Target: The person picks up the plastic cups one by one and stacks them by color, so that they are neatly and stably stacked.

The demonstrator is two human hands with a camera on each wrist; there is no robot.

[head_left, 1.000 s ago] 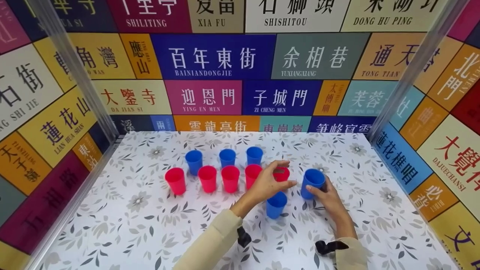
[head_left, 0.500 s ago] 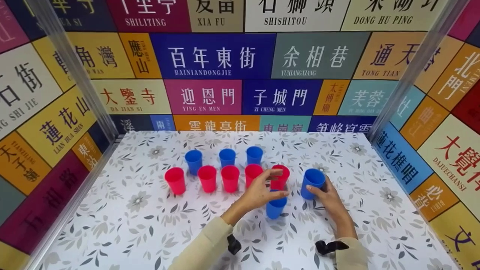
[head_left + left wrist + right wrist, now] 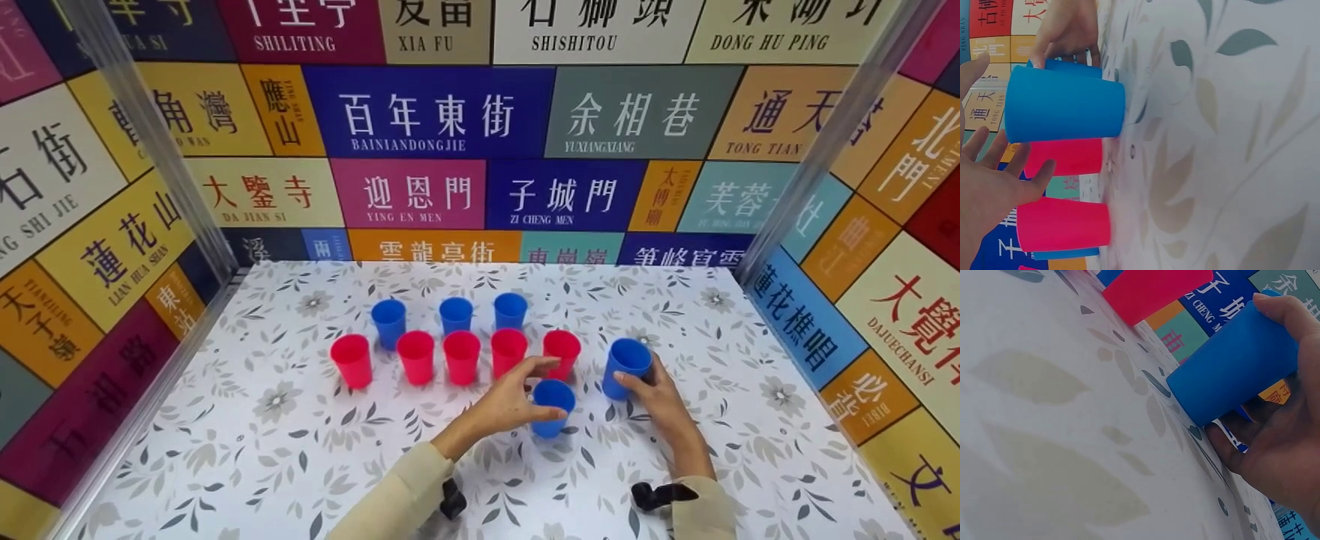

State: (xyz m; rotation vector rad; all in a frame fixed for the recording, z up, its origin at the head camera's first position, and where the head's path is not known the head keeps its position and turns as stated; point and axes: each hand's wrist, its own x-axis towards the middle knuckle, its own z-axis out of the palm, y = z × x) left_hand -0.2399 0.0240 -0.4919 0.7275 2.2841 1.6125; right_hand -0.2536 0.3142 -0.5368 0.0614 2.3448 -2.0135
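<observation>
- While the left hand (image 3: 510,397) lies stretched toward the person's right, the near blue cup (image 3: 551,397) stands upright at its fingertips, mouth up and long axis vertical, so the gap between thumb and fingers faces the cup's side.
- Of the two hands, the left is plainly the nearer to that cup; the right hand (image 3: 664,397) is farther off, on the other side.
- Thumb and fingers of the left hand are spread wide, the thumb in front of the cup and the fingers beyond it, with no hold taken (whether any fingertip touches the rim is hard to say).
- The right hand grips the right-hand blue cup (image 3: 624,362), also upright, with its thumb on the near side.
- Behind the near cup stands the right-end red cup (image 3: 562,346), last in a row of red cups (image 3: 461,360), with three back blue cups (image 3: 456,315) farther away.
- From the left wrist, the near cup appears side-on, its base on the patterned tabletop (image 3: 1230,169) and its wall mostly uncovered; the right wrist view shows fingers beneath the held cup's far side, which the head view hides.
</observation>
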